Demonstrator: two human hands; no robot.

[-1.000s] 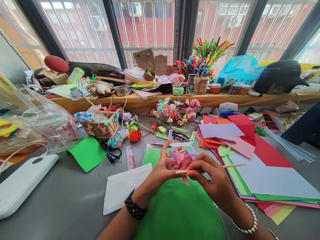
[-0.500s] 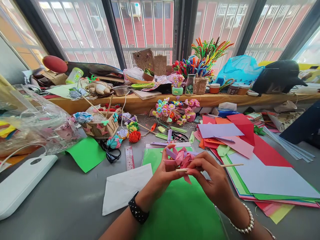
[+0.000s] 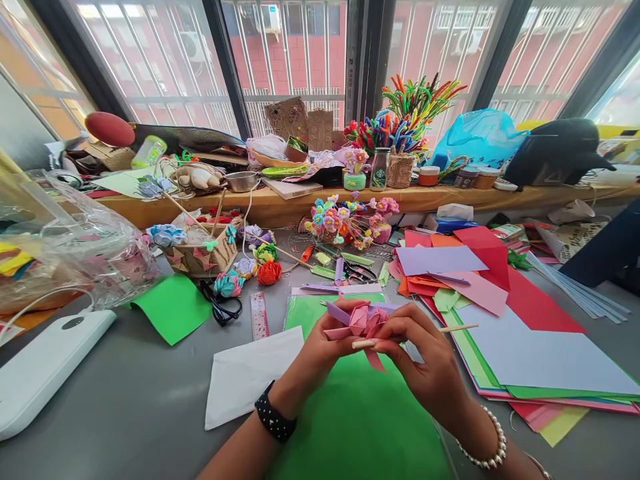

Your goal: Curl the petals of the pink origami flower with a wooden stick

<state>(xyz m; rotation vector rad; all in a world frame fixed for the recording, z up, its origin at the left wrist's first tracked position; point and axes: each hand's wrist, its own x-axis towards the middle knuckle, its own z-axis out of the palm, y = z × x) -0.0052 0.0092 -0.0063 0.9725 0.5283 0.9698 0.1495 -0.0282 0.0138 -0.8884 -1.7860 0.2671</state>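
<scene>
Between my two hands, above a green sheet (image 3: 360, 420) in a clear sleeve, is a folded paper flower (image 3: 366, 321) with pink petals and purple strips. My left hand (image 3: 325, 340) is closed on the flower's left side, its thumb beneath the petals. On the flower's right edge are the fingers of my right hand (image 3: 420, 343), which also grips a thin wooden stick (image 3: 460, 328). One blunt end of the stick shows below the petals; the other sticks out right, past my knuckles. A pink strip hangs under the flower.
Coloured paper sheets (image 3: 550, 360) are stacked on the right. Black-handled scissors (image 3: 225, 307), a ruler (image 3: 259, 315) and a white paper packet (image 3: 250, 380) lie left of my hands. Finished paper roses (image 3: 270, 272) sit by a cardboard basket (image 3: 200, 259). A white power bank (image 3: 55, 373) is far left.
The flower has tilted slightly, and my left fingers have slipped lower behind it. The stick has shifted a little to the left with my right hand. Everything else looks the same.
</scene>
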